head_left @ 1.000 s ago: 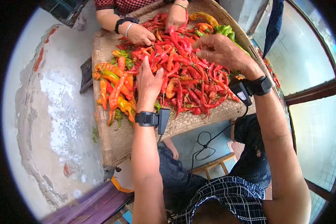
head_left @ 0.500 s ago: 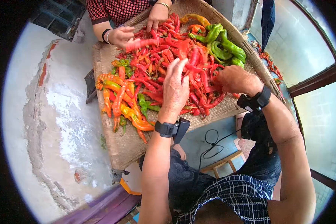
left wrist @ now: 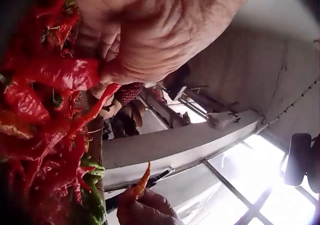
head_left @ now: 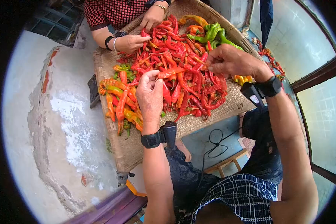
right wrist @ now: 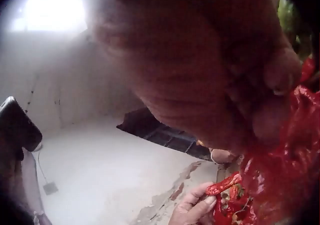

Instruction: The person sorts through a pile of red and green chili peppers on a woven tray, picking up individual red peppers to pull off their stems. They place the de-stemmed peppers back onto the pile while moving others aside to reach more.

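- Wears black wrist straps [head_left: 151, 140] on both arms, near side of the woven tray [head_left: 128, 149].
- With left hand [head_left: 149, 99], pinches one red pepper [head_left: 171, 72] at its end between thumb and bent fingers, above the heap.
- With right hand [head_left: 237, 63], nearly closed, grips a small orange pepper [left wrist: 142, 181] between thumb and fingers, over the heap's right side.
- Beneath both hands, observe heaped red peppers [head_left: 198, 84] on the tray.
- To their left, note orange peppers [head_left: 119, 106].
- Toward the far right, note green peppers [head_left: 212, 33].
- Opposite, note a second person's hands [head_left: 130, 43] at the heap's far edge.
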`<state>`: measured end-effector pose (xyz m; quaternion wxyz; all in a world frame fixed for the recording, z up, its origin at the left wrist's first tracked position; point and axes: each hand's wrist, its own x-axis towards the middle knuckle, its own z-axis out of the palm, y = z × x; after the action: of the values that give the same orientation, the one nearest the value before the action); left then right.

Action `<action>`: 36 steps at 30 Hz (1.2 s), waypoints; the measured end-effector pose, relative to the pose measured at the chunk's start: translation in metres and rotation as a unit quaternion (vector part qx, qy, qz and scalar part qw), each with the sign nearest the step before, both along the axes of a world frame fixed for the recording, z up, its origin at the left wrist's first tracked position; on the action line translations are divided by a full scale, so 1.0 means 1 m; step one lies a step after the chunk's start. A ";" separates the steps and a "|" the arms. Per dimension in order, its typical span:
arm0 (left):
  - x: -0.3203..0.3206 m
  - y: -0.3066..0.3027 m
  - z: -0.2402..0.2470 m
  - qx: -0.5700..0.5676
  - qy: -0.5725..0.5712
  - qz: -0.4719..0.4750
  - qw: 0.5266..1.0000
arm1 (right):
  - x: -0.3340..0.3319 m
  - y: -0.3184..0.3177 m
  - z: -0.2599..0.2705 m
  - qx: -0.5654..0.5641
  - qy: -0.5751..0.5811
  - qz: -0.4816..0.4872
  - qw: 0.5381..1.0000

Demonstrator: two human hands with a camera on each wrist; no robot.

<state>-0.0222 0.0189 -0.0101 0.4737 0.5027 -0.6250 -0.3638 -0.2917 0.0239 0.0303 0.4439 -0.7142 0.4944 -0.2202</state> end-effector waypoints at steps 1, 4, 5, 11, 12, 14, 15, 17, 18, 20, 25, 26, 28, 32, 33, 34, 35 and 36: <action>0.001 0.000 0.000 0.000 -0.010 0.001 1.000 | 0.004 -0.007 -0.004 0.000 0.001 -0.001 1.000; 0.000 -0.001 -0.005 0.007 -0.043 -0.004 0.999 | 0.018 -0.028 -0.014 -0.139 -0.139 -0.076 0.978; 0.000 0.001 -0.005 0.007 -0.043 -0.004 0.999 | 0.023 -0.034 -0.013 -0.170 -0.235 -0.104 0.951; -0.001 0.006 -0.001 -0.045 -0.195 0.008 0.980 | 0.001 -0.042 -0.048 -0.277 0.176 -0.151 0.933; -0.001 0.007 0.001 -0.043 -0.194 0.007 0.980 | 0.000 -0.040 -0.066 -0.306 0.207 -0.158 0.916; -0.002 0.009 0.005 -0.041 -0.185 0.003 0.982 | 0.001 -0.039 -0.080 -0.336 0.239 -0.161 0.896; -0.002 0.009 0.005 -0.040 -0.185 0.004 0.982 | 0.004 -0.039 -0.080 -0.328 0.272 -0.157 0.891; -0.002 0.009 0.005 -0.034 -0.171 0.003 0.985 | 0.009 -0.037 -0.081 -0.318 0.302 -0.153 0.885; -0.002 0.009 0.005 -0.034 -0.172 0.004 0.985 | 0.010 -0.036 -0.075 -0.292 0.262 -0.115 0.913; -0.002 0.009 0.005 -0.010 -0.136 0.013 0.991 | 0.013 -0.032 -0.064 -0.264 0.221 -0.076 0.936; 0.002 0.011 0.011 0.016 -0.089 0.004 0.996 | 0.024 -0.010 -0.022 -0.230 0.023 -0.089 0.969; 0.002 0.012 0.015 0.027 -0.067 0.002 0.997 | 0.022 -0.012 -0.022 -0.220 -0.010 -0.088 0.971; 0.003 0.012 0.020 0.043 -0.029 0.005 0.999 | 0.017 -0.009 -0.013 -0.101 -0.120 -0.054 0.986; 0.007 0.007 0.022 0.047 0.029 0.042 0.998 | 0.011 -0.008 -0.008 0.085 -0.201 0.059 0.974; 0.009 0.005 0.018 0.023 0.046 0.070 0.996 | 0.010 -0.009 -0.010 0.112 -0.193 0.105 0.969; 0.013 0.002 0.016 0.010 0.032 0.070 0.997 | 0.013 -0.012 -0.012 0.099 -0.160 0.106 0.976; 0.014 0.002 0.014 0.010 0.030 0.070 0.997 | 0.018 -0.016 -0.017 0.099 -0.161 0.106 0.976; 0.014 0.003 0.013 -0.008 0.058 0.093 0.994 | 0.024 -0.021 -0.026 0.052 -0.254 0.085 0.962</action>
<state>-0.0085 0.0215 0.0034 0.5448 0.5329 -0.5498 -0.3420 -0.2674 0.0031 0.0045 0.6087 -0.6499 0.3137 -0.3295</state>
